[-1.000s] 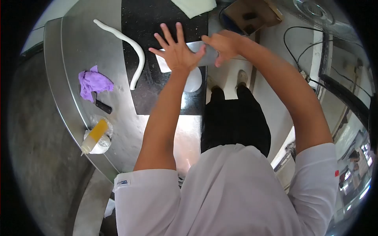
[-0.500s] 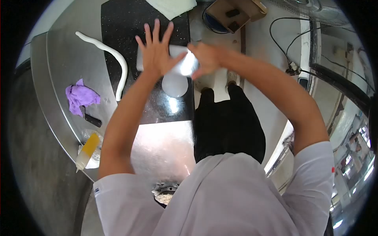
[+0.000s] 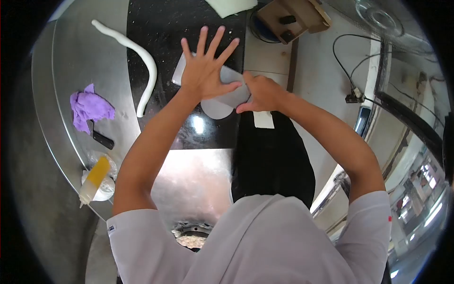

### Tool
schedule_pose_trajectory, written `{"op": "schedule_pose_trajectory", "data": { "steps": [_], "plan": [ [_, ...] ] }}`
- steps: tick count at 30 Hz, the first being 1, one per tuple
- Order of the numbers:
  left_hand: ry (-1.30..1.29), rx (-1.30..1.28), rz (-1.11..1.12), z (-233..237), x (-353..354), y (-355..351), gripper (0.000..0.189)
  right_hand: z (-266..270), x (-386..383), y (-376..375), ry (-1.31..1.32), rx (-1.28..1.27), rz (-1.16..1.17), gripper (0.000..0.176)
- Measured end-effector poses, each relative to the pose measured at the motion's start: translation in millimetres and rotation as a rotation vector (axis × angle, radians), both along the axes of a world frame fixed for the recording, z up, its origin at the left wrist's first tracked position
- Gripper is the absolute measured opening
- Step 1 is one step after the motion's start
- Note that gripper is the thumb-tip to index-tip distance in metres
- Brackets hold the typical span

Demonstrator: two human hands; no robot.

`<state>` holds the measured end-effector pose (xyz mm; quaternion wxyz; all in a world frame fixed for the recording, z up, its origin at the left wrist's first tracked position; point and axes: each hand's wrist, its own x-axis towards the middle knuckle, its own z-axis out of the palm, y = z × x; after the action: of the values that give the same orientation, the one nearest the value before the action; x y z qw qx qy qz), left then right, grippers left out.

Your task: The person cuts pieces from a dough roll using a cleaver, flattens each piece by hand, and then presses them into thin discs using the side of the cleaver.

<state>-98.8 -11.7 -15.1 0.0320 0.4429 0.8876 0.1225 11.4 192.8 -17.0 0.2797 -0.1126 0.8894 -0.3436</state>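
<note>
My left hand [image 3: 204, 75] lies palm down with its fingers spread, over a wide flat metal blade [image 3: 232, 92]. My right hand [image 3: 266, 93] is closed on the blade's right end; any handle is hidden inside the grip. Part of a thin, round white dough disc [image 3: 217, 110] shows below the blade's lower edge, on the black speckled board [image 3: 208, 137]. To the left, a long curved white dough rope [image 3: 144, 59] lies partly on the board and partly on the steel counter.
On the steel counter [image 3: 94, 61] at left are a purple cloth [image 3: 92, 105], a black-handled knife [image 3: 102, 140] partly under it, and a squeeze bottle of yellow liquid [image 3: 97, 177]. A pale folded cloth [image 3: 231, 5] lies at the board's far edge, near a cardboard box [image 3: 295, 19].
The view has shifted slightly. The blade has turned, its right end now lower, with my right hand drawn nearer to my body. My left hand stays spread over the blade.
</note>
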Motion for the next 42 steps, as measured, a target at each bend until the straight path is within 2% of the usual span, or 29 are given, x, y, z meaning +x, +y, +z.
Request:
{"op": "schedule_pose_trajectory", "data": {
  "steps": [1, 2, 4, 6, 8, 9, 10, 11, 12, 13, 14, 16, 18, 19, 20, 21, 22, 24, 25, 27, 29, 32, 33, 34, 36, 38, 39, 40, 42],
  "plan": [
    [0.007, 0.092, 0.002, -2, -10, 4, 0.106, -8, -3, 6, 0.139, 0.016, -0.045, 0.089],
    [0.119, 0.102, 0.03, 5, -15, 6, 0.095, -14, -1, 5, 0.267, 0.013, -0.084, 0.087],
    [-0.014, -0.098, 0.052, 35, -40, 18, 0.105, 19, -55, 19, 0.126, 0.099, 0.01, 0.079],
    [0.191, 0.008, 0.163, 21, -69, 22, 0.105, 17, -84, 26, 0.311, 0.099, -0.126, 0.068],
    [0.286, 0.109, 0.301, 19, -74, 14, 0.11, 6, -101, 32, 0.553, 0.041, -0.226, 0.058],
    [0.097, 0.12, 0.113, 15, -70, 0, 0.094, 6, -88, 30, 0.546, 0.035, -0.222, 0.058],
    [-0.078, 0.133, -0.08, 11, -70, -14, 0.082, 7, -71, 26, 0.404, -0.055, -0.33, 0.055],
    [-0.043, 0.073, -0.278, 12, -53, -26, 0.075, 8, -51, 23, 0.268, -0.144, -0.437, 0.054],
    [-0.015, 0.01, -0.473, 18, -26, -38, 0.069, 4, -11, 19, 0.152, -0.183, -0.423, 0.059],
    [-0.076, -0.013, -0.581, 30, -8, -42, 0.064, -24, 43, 18, 0.194, -0.11, -0.347, 0.075],
    [-0.139, -0.034, -0.678, 38, 4, -43, 0.059, -12, 94, 8, -0.092, -0.303, -0.433, 0.078],
    [-0.166, -0.089, -0.597, 41, 14, -34, 0.055, 14, 167, 2, -0.597, -0.287, -0.644, 0.078],
    [-0.187, -0.145, -0.53, 38, 18, -24, 0.052, 4, 225, 9, -0.409, -0.284, -0.619, 0.073],
    [-0.177, -0.184, -0.526, 33, 14, -19, 0.042, -1, 240, 15, -0.394, -0.278, -0.613, 0.073],
    [-0.166, -0.221, -0.52, 31, 11, -13, 0.034, -5, 250, 23, -0.128, -0.306, -0.532, 0.066],
    [-0.149, -0.214, -0.509, 35, 10, -6, 0.034, -1, 246, 28, 0.136, -0.331, -0.439, 0.059],
    [-0.105, -0.308, -0.533, 39, 9, 0, 0.028, 3, 238, 39, 0.152, -0.326, -0.425, 0.059],
    [-0.043, -0.401, -0.54, 48, 7, 8, 0.022, 23, 207, 60, -0.254, -0.05, -0.665, 0.059],
    [-0.039, -0.46, -0.542, 51, 8, 10, 0.019, 43, 172, 59, -0.352, 0.008, -0.717, 0.055],
    [-0.022, -0.519, -0.526, 53, 6, 10, 0.016, 29, 118, 71, 0.086, -0.062, -0.574, 0.049],
    [0.057, -0.286, -0.552, 48, 6, 3, 0.013, 38, 51, 61, 0.287, -0.033, -0.401, 0.045],
    [-0.019, -0.416, -0.587, 48, 6, 12, 0.013, 15, 6, 22, 0.304, -0.109, -0.42, 0.043],
    [-0.099, -0.518, -0.569, 67, 9, 14, 0.018, 5, 9, 3, 0.243, -0.092, -0.375, 0.047],
    [-0.114, -0.473, -0.599, 55, 9, 13, 0.023, -5, 24, -16, 0.18, -0.077, -0.329, 0.05],
    [-0.244, -0.329, -0.517, 86, 20, -4, 0.027, -5, 73, -45, 0.272, -0.269, -0.304, 0.057],
    [-0.31, -0.428, -0.461, 108, 26, -6, 0.034, 8, 120, -43, -0.001, -0.176, -0.237, 0.061],
    [-0.367, -0.522, -0.416, 139, 29, -10, 0.038, 10, 146, -41, -0.037, -0.058, -0.172, 0.061],
    [-0.358, -0.526, -0.384, 142, 33, -15, 0.038, 11, 169, -41, -0.07, 0.054, -0.103, 0.061],
    [-0.421, -0.349, -0.225, 132, 30, -39, 0.039, 47, 184, -48, 0.021, -0.1, -0.095, 0.06]
  ]
}}
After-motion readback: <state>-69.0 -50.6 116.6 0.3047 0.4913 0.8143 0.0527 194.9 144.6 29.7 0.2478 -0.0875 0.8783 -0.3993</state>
